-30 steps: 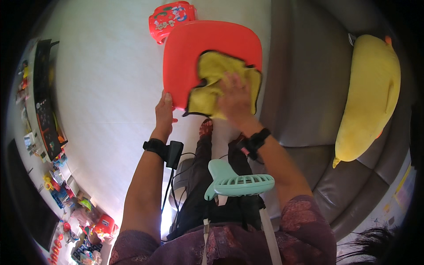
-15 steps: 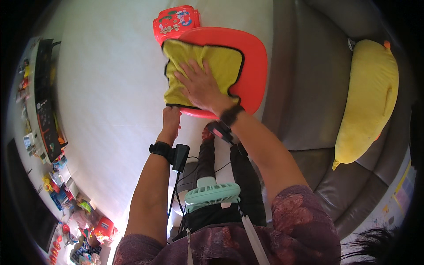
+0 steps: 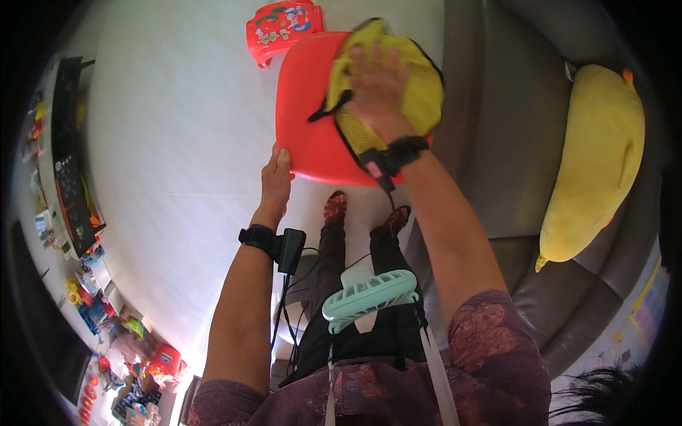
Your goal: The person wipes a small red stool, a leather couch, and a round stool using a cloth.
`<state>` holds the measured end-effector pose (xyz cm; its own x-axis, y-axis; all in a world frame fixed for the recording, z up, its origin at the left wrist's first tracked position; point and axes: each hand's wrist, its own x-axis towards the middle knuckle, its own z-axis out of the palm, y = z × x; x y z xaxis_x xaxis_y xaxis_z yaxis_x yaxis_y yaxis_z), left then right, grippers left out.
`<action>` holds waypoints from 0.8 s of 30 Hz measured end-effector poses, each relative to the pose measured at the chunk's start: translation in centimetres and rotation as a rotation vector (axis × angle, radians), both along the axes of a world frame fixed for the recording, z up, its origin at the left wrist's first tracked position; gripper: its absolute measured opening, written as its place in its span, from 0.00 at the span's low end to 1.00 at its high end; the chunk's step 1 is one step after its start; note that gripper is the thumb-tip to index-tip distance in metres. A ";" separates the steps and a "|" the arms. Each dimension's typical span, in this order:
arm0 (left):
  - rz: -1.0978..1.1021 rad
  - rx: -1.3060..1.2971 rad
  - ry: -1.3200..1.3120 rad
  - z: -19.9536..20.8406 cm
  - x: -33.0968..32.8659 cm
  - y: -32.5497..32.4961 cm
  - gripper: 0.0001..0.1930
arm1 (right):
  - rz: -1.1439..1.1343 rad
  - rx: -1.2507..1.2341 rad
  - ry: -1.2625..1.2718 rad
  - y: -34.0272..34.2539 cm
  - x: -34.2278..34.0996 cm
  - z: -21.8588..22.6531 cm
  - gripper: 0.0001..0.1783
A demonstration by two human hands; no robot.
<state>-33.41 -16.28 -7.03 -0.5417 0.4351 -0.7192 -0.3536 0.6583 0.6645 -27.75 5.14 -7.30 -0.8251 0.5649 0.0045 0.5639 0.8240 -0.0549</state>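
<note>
A red table (image 3: 305, 121) with rounded corners stands before me. My right hand (image 3: 380, 92), slightly blurred, lies flat with its fingers spread on a yellow cloth (image 3: 423, 82) with black edging. The cloth is bunched over the table's right half, with one dark-edged corner sticking out to the left; part of it reaches past the right edge. At the near left corner, my left hand (image 3: 277, 177) is closed on the table's rim; the fingers underneath are partly hidden.
Beyond the table stands a small red stool (image 3: 284, 28) with coloured pictures. A dark leather sofa (image 3: 490, 142) runs along the right, bearing a long yellow plush cushion (image 3: 593, 163). A mint-green fan (image 3: 369, 302) hangs before me. Toys and other items line the left.
My right hand has swept the cloth rightward and away across the table, baring its left half. The cloth has bunched up. My left hand stays at the near left corner.
</note>
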 end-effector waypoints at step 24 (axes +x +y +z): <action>-0.029 -0.035 -0.020 -0.6 -0.2 -0.3 0.40 | 0.155 -0.056 0.291 -4.4 -2.2 -0.2 0.23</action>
<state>-33.66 -16.60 -7.59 -0.5147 0.4245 -0.7449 -0.3469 0.6914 0.6338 -29.97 0.76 -7.53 -0.8699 0.4388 0.2251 0.3859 0.8899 -0.2433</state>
